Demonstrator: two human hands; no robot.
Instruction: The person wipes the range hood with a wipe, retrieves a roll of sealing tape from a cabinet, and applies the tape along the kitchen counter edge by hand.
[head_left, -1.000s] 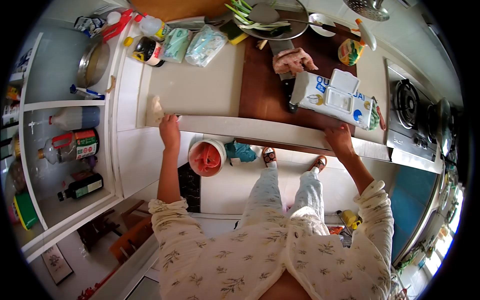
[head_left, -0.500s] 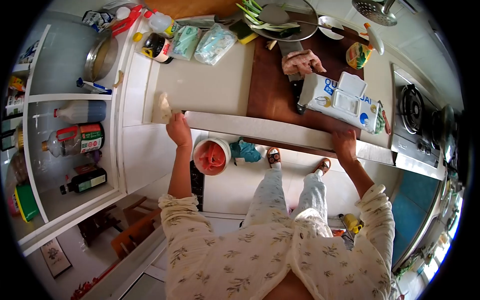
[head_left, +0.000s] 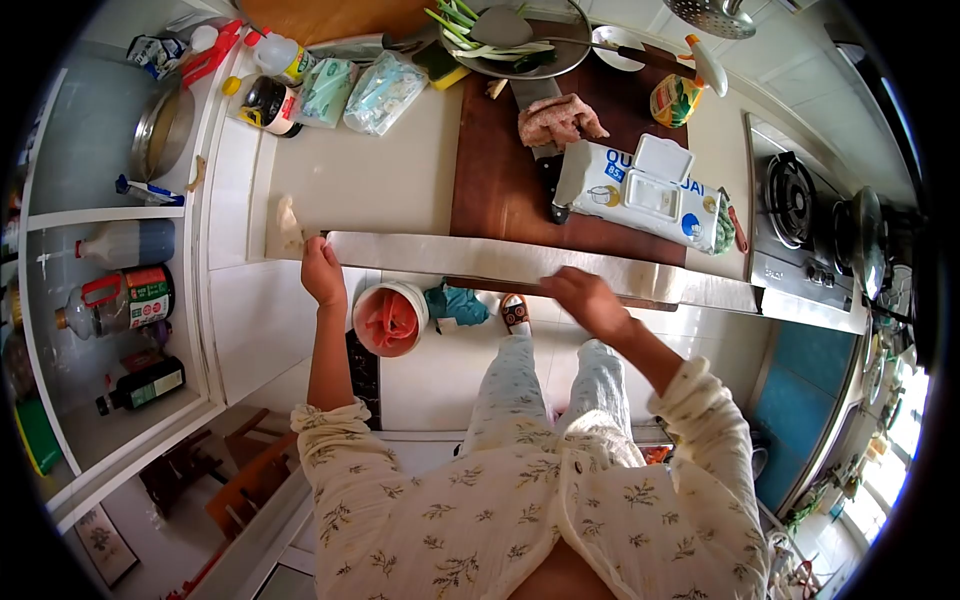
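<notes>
A long silvery-white strip (head_left: pixel 480 255) runs along the counter's front edge and looks like foil or tape. At its left end is my left hand (head_left: pixel 322 272), with the fingers closed on the strip's end. My right hand (head_left: pixel 590 303) lies over the front of the strip near its middle, fingers stretched leftward and slightly blurred; nothing shows in it. Just behind the strip, a brown board (head_left: pixel 490 190) bears a pack of wipes (head_left: pixel 600 185) with its lid raised, a pinkish cloth (head_left: pixel 560 120) and a knife (head_left: pixel 551 180).
Below the counter stands a white bucket (head_left: pixel 417 290) with a red lining, beside a teal bag (head_left: pixel 457 305). A gas stove (head_left: pixel 795 215) is at right, a spray bottle (head_left: pixel 675 98) and a pan (head_left: pixel 570 60) at the back. Open shelves (head_left: pixel 110 210) hold bottles at left.
My right hand has slid leftward along the strip, from near its right part to the middle. My left hand stays at the left end. The whole view has shifted slightly.
</notes>
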